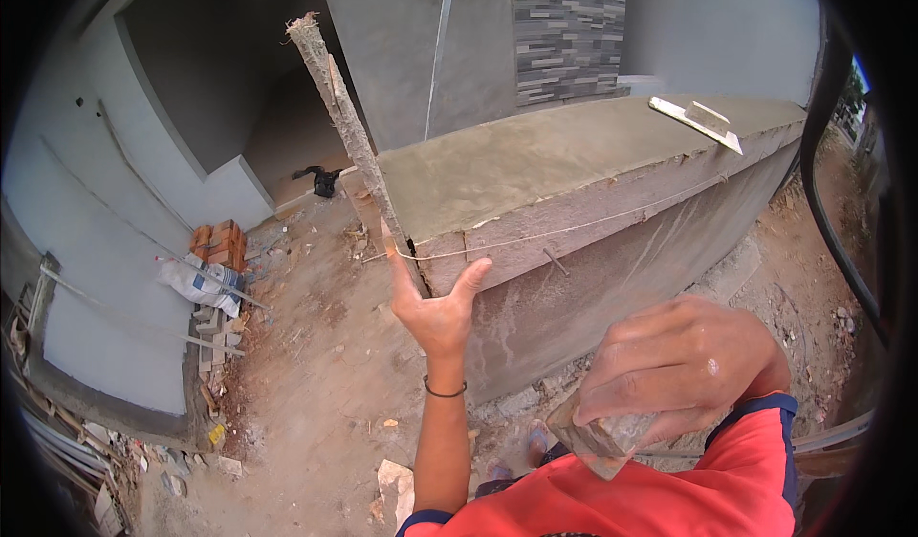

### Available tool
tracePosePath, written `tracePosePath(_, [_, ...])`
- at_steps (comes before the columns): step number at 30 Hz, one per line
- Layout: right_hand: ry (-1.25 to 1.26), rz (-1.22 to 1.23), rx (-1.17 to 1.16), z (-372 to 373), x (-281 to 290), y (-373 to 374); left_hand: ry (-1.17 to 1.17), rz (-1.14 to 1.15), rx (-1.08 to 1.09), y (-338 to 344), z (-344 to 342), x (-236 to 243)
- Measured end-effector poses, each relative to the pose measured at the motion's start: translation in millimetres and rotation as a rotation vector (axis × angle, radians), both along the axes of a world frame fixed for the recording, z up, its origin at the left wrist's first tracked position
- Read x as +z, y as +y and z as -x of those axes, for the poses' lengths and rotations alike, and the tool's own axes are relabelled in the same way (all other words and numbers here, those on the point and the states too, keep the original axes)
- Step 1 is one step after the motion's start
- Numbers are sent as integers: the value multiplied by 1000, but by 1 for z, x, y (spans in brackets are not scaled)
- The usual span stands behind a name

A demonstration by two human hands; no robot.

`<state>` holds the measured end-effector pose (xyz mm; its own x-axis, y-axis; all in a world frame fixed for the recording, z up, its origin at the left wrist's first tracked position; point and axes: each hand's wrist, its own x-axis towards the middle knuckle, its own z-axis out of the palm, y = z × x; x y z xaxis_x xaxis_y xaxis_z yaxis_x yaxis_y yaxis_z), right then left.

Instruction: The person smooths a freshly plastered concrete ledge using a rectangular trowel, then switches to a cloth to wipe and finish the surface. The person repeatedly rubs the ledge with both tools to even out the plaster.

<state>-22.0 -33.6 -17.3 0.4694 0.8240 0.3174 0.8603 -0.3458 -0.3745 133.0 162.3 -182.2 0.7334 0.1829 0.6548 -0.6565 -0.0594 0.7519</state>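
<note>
Head view | I see the left hand, nearer, thumb and forefinger spread at the lower board | its length tilts up-left beside the slab end | right hand, lower right, grips a block.

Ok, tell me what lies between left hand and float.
In the head view: the slab, with a string along its front edge, between left hand and float.
</note>
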Motion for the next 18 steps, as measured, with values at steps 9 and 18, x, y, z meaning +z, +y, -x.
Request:
tracePosePath(9, [1247,-706,-73,18,-268,-60,-94,-304,449,13,35,-23])
tracePosePath(18, [1649,-831,-68,1,-408,-85,-440,-672,786,13,49,28])
